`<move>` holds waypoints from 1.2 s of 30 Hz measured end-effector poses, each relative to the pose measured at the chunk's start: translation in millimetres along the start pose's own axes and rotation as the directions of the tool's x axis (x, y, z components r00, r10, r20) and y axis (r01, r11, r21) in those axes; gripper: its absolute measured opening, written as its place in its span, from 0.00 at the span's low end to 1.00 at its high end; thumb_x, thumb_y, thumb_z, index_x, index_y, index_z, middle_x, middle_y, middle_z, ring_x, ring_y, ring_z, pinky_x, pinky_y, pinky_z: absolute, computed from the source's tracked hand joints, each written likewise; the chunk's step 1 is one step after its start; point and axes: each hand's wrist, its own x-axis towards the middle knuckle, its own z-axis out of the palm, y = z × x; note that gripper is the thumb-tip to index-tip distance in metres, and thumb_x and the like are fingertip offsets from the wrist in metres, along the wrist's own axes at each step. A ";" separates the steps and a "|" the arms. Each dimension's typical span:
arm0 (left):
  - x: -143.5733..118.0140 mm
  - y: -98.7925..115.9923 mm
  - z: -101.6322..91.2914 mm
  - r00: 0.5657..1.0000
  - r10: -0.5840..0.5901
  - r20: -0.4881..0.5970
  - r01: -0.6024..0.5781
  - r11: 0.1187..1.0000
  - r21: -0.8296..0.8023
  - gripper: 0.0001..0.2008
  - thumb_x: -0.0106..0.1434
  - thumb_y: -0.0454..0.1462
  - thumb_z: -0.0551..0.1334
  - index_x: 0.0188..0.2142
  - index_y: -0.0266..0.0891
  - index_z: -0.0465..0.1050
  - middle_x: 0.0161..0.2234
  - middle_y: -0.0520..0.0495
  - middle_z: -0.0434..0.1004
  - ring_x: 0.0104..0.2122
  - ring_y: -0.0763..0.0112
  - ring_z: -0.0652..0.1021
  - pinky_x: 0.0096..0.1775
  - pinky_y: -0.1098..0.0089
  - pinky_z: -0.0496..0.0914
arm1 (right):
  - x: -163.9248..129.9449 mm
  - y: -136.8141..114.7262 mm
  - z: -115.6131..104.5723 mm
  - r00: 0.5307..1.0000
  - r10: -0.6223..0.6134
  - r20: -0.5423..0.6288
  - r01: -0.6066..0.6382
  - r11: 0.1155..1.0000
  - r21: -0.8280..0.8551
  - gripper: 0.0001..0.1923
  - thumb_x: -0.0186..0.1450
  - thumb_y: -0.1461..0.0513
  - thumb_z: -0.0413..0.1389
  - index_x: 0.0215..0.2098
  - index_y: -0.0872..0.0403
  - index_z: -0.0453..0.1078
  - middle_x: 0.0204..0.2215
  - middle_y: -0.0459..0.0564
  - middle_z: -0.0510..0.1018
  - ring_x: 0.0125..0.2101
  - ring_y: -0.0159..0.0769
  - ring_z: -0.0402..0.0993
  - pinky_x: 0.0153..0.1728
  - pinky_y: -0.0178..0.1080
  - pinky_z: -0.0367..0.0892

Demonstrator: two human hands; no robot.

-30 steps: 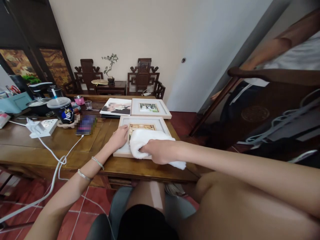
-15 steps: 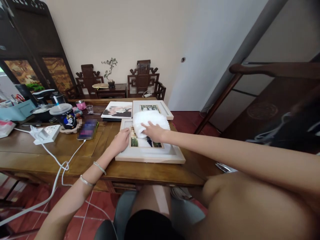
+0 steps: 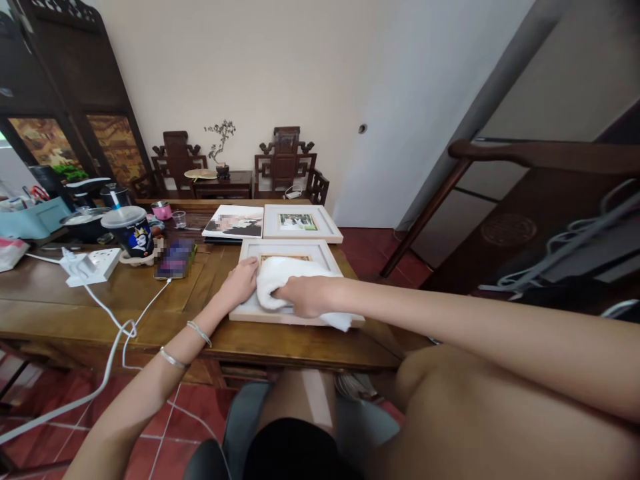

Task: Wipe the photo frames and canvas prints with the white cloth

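Cloth (image 3: 295, 277) lies under right hand (image 3: 305, 298), seemingly touching frame (image 3: 250, 308).

The setting was a room in a home, furnished in a traditional style. A long wooden table (image 3: 150, 293) stood under the fingers, with framed photographs (image 3: 301, 222) lying just beyond them. Against the plain wall far past the fingertips stood two carved dark chairs (image 3: 286, 160) flanking a small potted tree (image 3: 220, 143). Red tiles (image 3: 165, 427) covered the floor below.
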 end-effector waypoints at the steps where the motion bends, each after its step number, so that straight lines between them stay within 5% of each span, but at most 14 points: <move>1: 0.1 -0.4 0.4 1.000 0.004 -0.008 -0.004 1.000 -0.003 0.16 0.69 0.31 0.50 0.49 0.38 0.74 0.58 0.39 0.72 0.58 0.59 0.73 0.59 0.59 0.68 | 10.4 5.2 5.0 0.999 0.031 -0.043 -0.031 1.000 -0.001 0.32 0.64 0.73 0.49 0.66 0.58 0.61 0.64 0.69 0.63 0.59 0.58 0.67 0.50 0.50 0.69; 5: 0.4 -3.2 1.7 0.999 0.012 -0.046 -0.012 1.000 -0.008 0.17 0.68 0.30 0.50 0.49 0.37 0.74 0.58 0.38 0.73 0.58 0.58 0.73 0.60 0.57 0.68 | 59.4 33.4 16.1 0.964 0.185 -0.190 -0.195 0.980 -0.034 0.37 0.63 0.75 0.49 0.69 0.51 0.57 0.73 0.56 0.37 0.70 0.61 0.34 0.61 0.66 0.53; 8: 1.5 -6.5 2.5 0.998 0.042 -0.044 -0.043 0.999 -0.027 0.16 0.68 0.30 0.51 0.46 0.36 0.76 0.57 0.38 0.73 0.58 0.58 0.73 0.60 0.57 0.68 | 85.5 51.0 11.6 0.940 0.220 -0.260 -0.236 0.971 -0.033 0.34 0.63 0.73 0.53 0.67 0.50 0.60 0.73 0.54 0.34 0.70 0.60 0.27 0.62 0.71 0.46; 14: 4.0 -9.0 3.7 0.997 0.010 -0.082 -0.016 0.997 -0.070 0.18 0.68 0.30 0.50 0.49 0.34 0.76 0.56 0.37 0.75 0.57 0.59 0.74 0.60 0.57 0.67 | 72.7 39.0 8.6 0.971 0.133 -0.199 -0.142 0.989 -0.032 0.33 0.63 0.74 0.50 0.65 0.50 0.63 0.73 0.57 0.41 0.70 0.63 0.37 0.57 0.69 0.58; 20: 1.4 -2.1 -0.8 0.997 0.013 -0.078 -0.024 0.990 -0.136 0.17 0.65 0.30 0.53 0.47 0.37 0.77 0.52 0.39 0.78 0.54 0.60 0.76 0.58 0.60 0.68 | 9.0 0.6 1.4 0.996 -0.089 0.019 0.090 0.991 -0.100 0.27 0.63 0.72 0.51 0.60 0.59 0.68 0.56 0.67 0.72 0.53 0.54 0.73 0.46 0.45 0.70; 24: 0.2 -1.0 0.0 0.996 -0.029 -0.084 0.019 0.993 -0.116 0.15 0.65 0.31 0.54 0.47 0.37 0.77 0.54 0.38 0.76 0.56 0.59 0.75 0.59 0.59 0.68 | -13.6 -5.9 -8.5 0.985 -0.156 0.076 0.162 0.983 -0.088 0.25 0.65 0.69 0.51 0.61 0.57 0.68 0.52 0.64 0.75 0.47 0.52 0.77 0.41 0.43 0.70; 27: 0.3 -2.4 1.7 0.997 -0.022 -0.071 0.014 0.993 -0.113 0.15 0.65 0.31 0.54 0.47 0.37 0.76 0.55 0.38 0.76 0.56 0.59 0.75 0.59 0.59 0.68 | -2.5 3.6 -5.6 0.993 -0.108 0.043 0.110 0.993 -0.047 0.26 0.65 0.70 0.49 0.61 0.59 0.67 0.53 0.66 0.75 0.49 0.53 0.76 0.43 0.44 0.71; 29: 0.4 -3.5 2.6 0.998 -0.005 -0.060 -0.002 0.993 -0.115 0.16 0.66 0.30 0.53 0.48 0.38 0.76 0.55 0.39 0.76 0.56 0.60 0.75 0.58 0.59 0.68 | 16.5 14.5 0.2 0.999 -0.033 -0.012 0.033 0.999 -0.017 0.30 0.64 0.73 0.48 0.64 0.60 0.63 0.60 0.69 0.68 0.56 0.56 0.70 0.48 0.47 0.70; 33: -0.2 -5.1 2.5 0.997 -0.006 -0.081 -0.004 0.993 -0.117 0.18 0.67 0.30 0.50 0.51 0.37 0.74 0.56 0.38 0.75 0.56 0.59 0.75 0.59 0.56 0.68 | 58.7 33.4 6.6 0.980 0.132 -0.148 -0.132 0.991 0.016 0.38 0.61 0.77 0.47 0.69 0.54 0.55 0.73 0.58 0.40 0.70 0.63 0.39 0.58 0.65 0.59; 36: -1.4 -3.3 -1.0 0.990 -0.005 -0.143 -0.021 0.984 -0.175 0.20 0.70 0.33 0.48 0.57 0.34 0.68 0.57 0.36 0.74 0.57 0.59 0.74 0.60 0.56 0.66 | 73.2 34.9 3.1 0.968 0.179 -0.176 -0.172 0.983 0.056 0.37 0.62 0.77 0.46 0.67 0.51 0.59 0.73 0.52 0.37 0.70 0.61 0.32 0.60 0.72 0.51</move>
